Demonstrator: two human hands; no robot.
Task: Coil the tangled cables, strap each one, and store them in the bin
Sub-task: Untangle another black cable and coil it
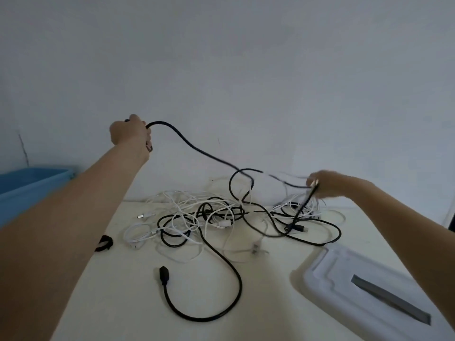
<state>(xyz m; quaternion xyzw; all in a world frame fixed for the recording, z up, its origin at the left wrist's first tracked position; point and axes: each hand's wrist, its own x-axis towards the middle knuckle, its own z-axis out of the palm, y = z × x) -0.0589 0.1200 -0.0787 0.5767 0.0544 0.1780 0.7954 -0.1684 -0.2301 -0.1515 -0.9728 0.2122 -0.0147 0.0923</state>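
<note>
Black cable [197, 148] strung between gripping hands — left hand [129, 131], right hand [327, 184].

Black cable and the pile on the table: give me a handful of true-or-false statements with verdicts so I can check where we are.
1. The left hand grips a black cable and holds it raised above the table. True.
2. The right hand rests flat on the table, holding nothing. False: it is lifted over the pile and pinches a dark cable.
3. The white cables lie neatly coiled and strapped. False: they are loose and tangled with black ones.
4. A blue bin stands at the far left. True.
5. A black plug end lies on the table nearer the camera than the pile. True.
6. The white lid sits on the blue bin. False: it lies on the table at the right.
</note>
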